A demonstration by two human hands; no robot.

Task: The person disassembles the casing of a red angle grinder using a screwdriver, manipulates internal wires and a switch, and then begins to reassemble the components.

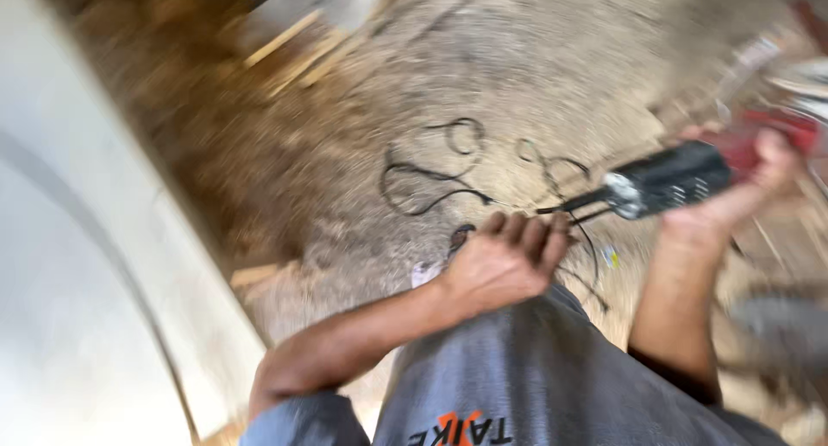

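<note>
Head view, blurred: right hand [742, 187] has its fingers wrapped around a black and red power tool [681, 180] above the dusty floor [535, 75]; left hand [504, 260], fingers curled, pinches its thin black cord [431, 174].

Single head-worn view, looking steeply down, close over the person's torso, sawdust-strewn floor [535, 58] beyond

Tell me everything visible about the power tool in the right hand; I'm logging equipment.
The power tool has a dark, ribbed cylindrical body with a red part at the far end, blurred by motion. It lies roughly level above the sawdust-strewn floor, gripped by the right hand. A black cord leaves its near end toward the left hand, which is closed around it.
</note>
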